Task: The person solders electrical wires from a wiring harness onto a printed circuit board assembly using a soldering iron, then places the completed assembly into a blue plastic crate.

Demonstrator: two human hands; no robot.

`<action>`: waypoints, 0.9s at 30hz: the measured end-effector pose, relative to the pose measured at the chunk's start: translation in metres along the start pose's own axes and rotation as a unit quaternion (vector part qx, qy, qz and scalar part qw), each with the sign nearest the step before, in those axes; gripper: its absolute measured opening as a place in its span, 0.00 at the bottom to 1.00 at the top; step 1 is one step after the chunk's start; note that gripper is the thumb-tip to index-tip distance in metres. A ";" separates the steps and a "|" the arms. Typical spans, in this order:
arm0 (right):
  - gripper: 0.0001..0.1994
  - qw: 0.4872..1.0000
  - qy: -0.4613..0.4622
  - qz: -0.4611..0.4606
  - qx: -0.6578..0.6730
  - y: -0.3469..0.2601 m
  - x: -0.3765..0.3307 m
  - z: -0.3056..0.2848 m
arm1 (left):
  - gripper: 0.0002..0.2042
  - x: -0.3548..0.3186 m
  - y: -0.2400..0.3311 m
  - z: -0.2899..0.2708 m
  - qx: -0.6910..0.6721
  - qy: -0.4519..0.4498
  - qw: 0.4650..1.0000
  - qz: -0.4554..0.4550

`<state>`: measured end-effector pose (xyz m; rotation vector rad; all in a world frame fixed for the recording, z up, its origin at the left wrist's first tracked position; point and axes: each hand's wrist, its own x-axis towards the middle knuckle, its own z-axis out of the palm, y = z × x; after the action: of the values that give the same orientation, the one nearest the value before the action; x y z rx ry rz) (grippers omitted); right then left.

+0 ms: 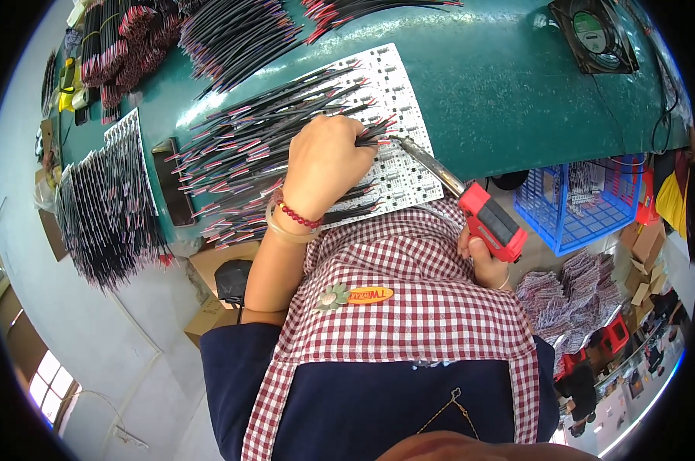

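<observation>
A white circuit board panel [409, 123] lies at the table's front edge, with rows of black two-core wires [240, 146] lying across it. My left hand [324, 161] is over the panel, its fingers closed around a black wire near its stripped red and white end. My right hand [486, 261] is wrapped round the handle of a red and black soldering iron [492, 223]. The iron's metal tip reaches the panel just right of my left fingertips. Whether the tip touches the wire end is too small to tell.
On the green table [486, 84] stand a black fan [593, 34] at the far right and bundled wires [121, 46] at the far left. A phone [175, 182] lies left of the panel, beside a wired board [105, 207]. A blue crate [578, 203] is below the right edge.
</observation>
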<state>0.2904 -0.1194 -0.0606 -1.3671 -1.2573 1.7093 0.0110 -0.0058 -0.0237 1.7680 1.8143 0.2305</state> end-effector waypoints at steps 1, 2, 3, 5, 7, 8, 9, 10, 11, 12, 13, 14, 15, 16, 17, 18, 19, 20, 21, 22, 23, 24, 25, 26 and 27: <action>0.22 1.000 0.009 -0.002 0.003 0.002 -0.002 0.000 | 0.10 0.000 0.000 0.000 -0.001 -0.002 1.000 -0.002; 0.22 1.000 0.018 -0.004 0.006 0.002 -0.003 0.000 | 0.10 0.000 0.000 0.000 -0.002 -0.001 1.000 -0.003; 0.22 1.000 0.017 -0.004 0.005 0.002 -0.003 0.000 | 0.11 0.000 0.001 -0.001 -0.002 -0.006 1.000 -0.006; 0.26 0.996 0.041 -0.028 0.071 0.000 -0.003 0.001 | 0.11 0.001 0.002 -0.001 -0.002 -0.010 1.000 -0.011; 0.21 0.995 0.040 -0.033 0.086 -0.005 -0.003 0.001 | 0.11 0.001 0.002 -0.002 0.021 -0.012 1.000 0.001; 0.18 0.993 0.040 -0.039 0.102 -0.006 -0.003 0.000 | 0.11 0.001 0.002 -0.003 0.021 -0.011 1.000 0.001; 0.18 0.993 0.040 -0.040 0.102 -0.006 -0.003 0.000 | 0.10 0.000 0.003 -0.004 0.025 -0.014 1.000 0.001; 0.18 0.994 0.036 -0.035 0.101 -0.005 -0.004 -0.002 | 0.10 -0.001 0.004 -0.005 0.028 -0.017 0.999 0.001; 0.18 0.994 0.031 -0.029 0.100 -0.004 -0.004 -0.003 | 0.10 -0.001 0.004 -0.007 0.028 -0.016 0.999 0.001; 0.18 0.994 0.031 -0.029 0.100 -0.004 -0.004 -0.003 | 0.09 -0.002 0.005 -0.010 0.033 -0.020 0.999 0.017; 0.18 0.995 0.031 -0.033 0.093 -0.003 -0.004 -0.003 | 0.09 -0.002 0.006 -0.012 0.039 -0.024 0.998 0.034; 0.18 0.995 0.031 -0.036 0.086 -0.002 -0.005 -0.004 | 0.09 -0.002 0.007 -0.013 0.039 -0.024 0.998 0.034; 0.18 0.995 0.031 -0.036 0.086 0.000 -0.005 -0.005 | 0.09 -0.002 0.007 -0.014 0.037 -0.025 0.998 0.035; 0.22 0.996 0.024 -0.041 0.070 0.004 -0.006 -0.006 | 0.09 -0.001 0.007 -0.014 0.035 -0.025 0.998 0.036; 0.28 0.997 0.018 -0.047 0.055 0.006 -0.006 -0.006 | 0.09 -0.001 0.007 -0.013 0.035 -0.025 0.998 0.036; 0.28 0.997 0.018 -0.047 0.054 0.007 -0.006 -0.006 | 0.09 0.000 0.007 -0.011 0.047 -0.014 0.998 0.038; 0.27 0.998 0.017 -0.046 0.049 0.007 -0.006 -0.004 | 0.10 0.000 0.006 -0.010 0.060 -0.003 0.997 0.039; 0.26 0.998 0.018 -0.046 0.043 0.008 -0.006 -0.003 | 0.10 0.000 0.006 -0.008 0.060 -0.004 0.997 0.041; 0.26 0.998 0.020 -0.046 0.044 0.008 -0.005 -0.002 | 0.10 -0.001 0.006 -0.007 0.050 0.000 0.998 0.039; 0.25 0.998 0.020 -0.046 0.047 0.007 -0.004 -0.001 | 0.10 -0.001 0.006 -0.006 0.040 0.003 0.999 0.036; 0.24 0.998 0.019 -0.045 0.050 0.007 -0.002 -0.001 | 0.10 -0.002 0.007 -0.006 0.039 0.003 0.999 0.036; 0.24 0.998 0.019 -0.045 0.050 0.006 -0.002 0.000 | 0.10 -0.003 0.009 -0.007 0.037 -0.001 0.999 0.026; 0.24 0.998 0.019 -0.046 0.046 0.005 -0.001 0.001 | 0.10 -0.003 0.010 -0.007 0.034 -0.006 0.999 0.016; 0.23 0.998 0.018 -0.047 0.043 0.005 0.000 0.001 | 0.10 -0.003 0.010 -0.006 0.034 -0.006 0.999 0.015; 0.23 0.998 0.017 -0.047 0.043 0.003 -0.001 0.002 | 0.10 -0.003 0.009 -0.005 0.032 0.001 0.999 0.022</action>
<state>0.2894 -0.1218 -0.0634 -1.2625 -1.1958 1.6497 0.0159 -0.0067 -0.0136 1.8541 1.8044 0.1946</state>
